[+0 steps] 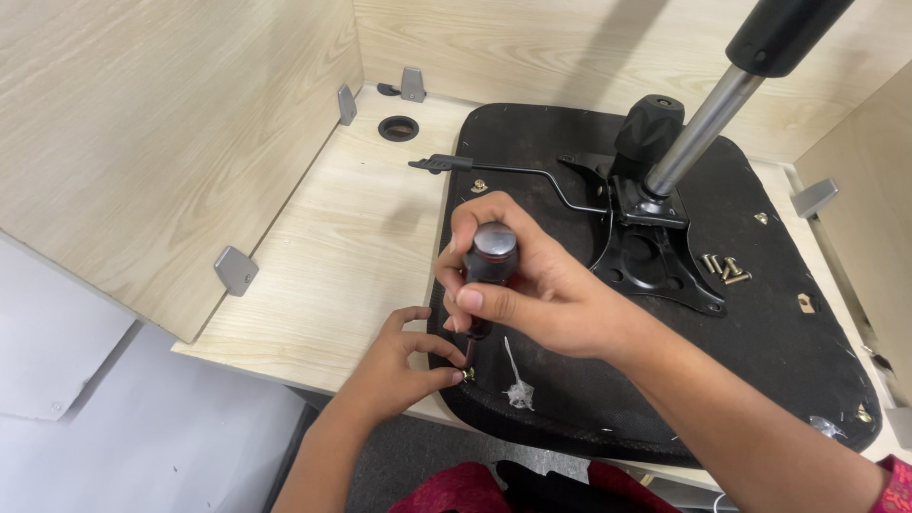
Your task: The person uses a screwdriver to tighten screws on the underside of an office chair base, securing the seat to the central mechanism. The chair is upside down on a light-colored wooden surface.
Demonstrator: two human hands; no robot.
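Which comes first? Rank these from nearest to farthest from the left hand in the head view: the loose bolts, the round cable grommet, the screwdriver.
1. screwdriver: directly above the left hand, its tip at the fingers.
2. round cable grommet: farther up the desk, near the back corner.
3. loose bolts: far right, on the seat underside.

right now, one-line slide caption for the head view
Right hand grips a screwdriver over a screw steadied by the left hand on an upturned chair seat.

Pale wood-grain laminate bench [351,247], matt and smooth. Upturned black chair seat [788,361]: rough matt fabric; its black mounting plate [665,266] painted metal, the gas-lift cylinder [698,128] polished steel. Dark screwdriver handle [492,255] glossy plastic, cap shiny; loose brass-toned screws [724,269] metallic.
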